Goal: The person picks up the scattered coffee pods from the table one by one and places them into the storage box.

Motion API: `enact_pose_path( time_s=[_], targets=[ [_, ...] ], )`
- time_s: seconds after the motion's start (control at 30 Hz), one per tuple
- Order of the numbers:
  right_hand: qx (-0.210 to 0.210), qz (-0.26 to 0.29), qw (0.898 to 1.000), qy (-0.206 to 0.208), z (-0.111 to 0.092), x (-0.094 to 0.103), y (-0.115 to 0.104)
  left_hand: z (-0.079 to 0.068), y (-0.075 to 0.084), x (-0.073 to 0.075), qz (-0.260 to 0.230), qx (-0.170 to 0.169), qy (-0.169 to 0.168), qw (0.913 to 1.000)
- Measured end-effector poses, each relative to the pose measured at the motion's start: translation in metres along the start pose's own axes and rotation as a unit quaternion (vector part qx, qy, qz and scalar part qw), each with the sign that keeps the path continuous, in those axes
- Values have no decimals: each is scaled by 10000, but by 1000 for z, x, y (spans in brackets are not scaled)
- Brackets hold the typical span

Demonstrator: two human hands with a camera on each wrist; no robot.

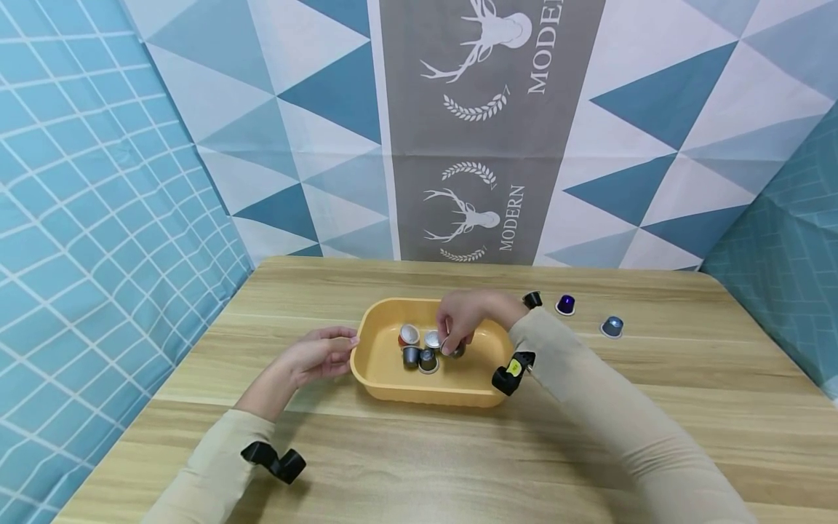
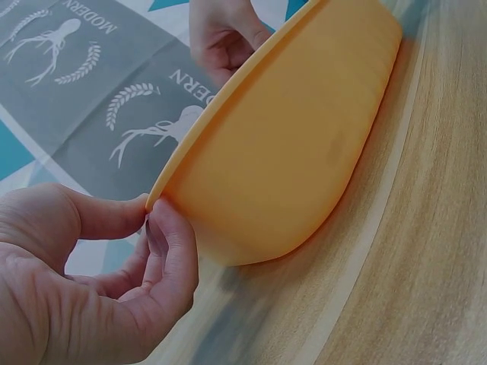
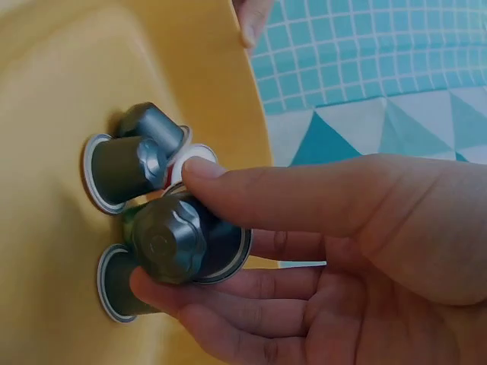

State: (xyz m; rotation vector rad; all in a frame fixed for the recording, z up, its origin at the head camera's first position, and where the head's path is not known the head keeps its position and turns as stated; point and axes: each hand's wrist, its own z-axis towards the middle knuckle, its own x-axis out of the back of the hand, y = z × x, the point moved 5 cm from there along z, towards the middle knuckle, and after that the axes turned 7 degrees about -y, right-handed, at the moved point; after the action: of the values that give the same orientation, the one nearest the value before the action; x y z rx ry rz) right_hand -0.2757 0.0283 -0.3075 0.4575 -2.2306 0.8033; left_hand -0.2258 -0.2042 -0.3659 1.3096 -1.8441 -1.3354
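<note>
On the wooden bench (image 1: 419,455) stands the yellow basin (image 1: 425,394), its left rim pinched by the left hand (image 1: 319,354) (presumably to keep the basin from sliding). The right hand (image 1: 466,314) reaches inside and grips a dark capsule (image 3: 169,237) between thumb and fingers, around its sides, likely because the tapered body suits a light pinch. Next to it, loose capsules (image 1: 411,356) huddle in the basin, while three outlying capsules (image 1: 566,304) sit beyond its right end.
</note>
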Motion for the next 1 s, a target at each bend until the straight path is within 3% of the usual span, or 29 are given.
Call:
enact_pose_path(
  time_s=[0.43, 1.0],
  targets=[
    [-206, -99, 9995, -197, 2, -16, -12, 0, 1, -1, -11, -42, -52, 10000],
    [-627, -288, 9975, 138, 5, -16, -11, 1, 1, 0, 5, 51, 15, 10000]
  ],
)
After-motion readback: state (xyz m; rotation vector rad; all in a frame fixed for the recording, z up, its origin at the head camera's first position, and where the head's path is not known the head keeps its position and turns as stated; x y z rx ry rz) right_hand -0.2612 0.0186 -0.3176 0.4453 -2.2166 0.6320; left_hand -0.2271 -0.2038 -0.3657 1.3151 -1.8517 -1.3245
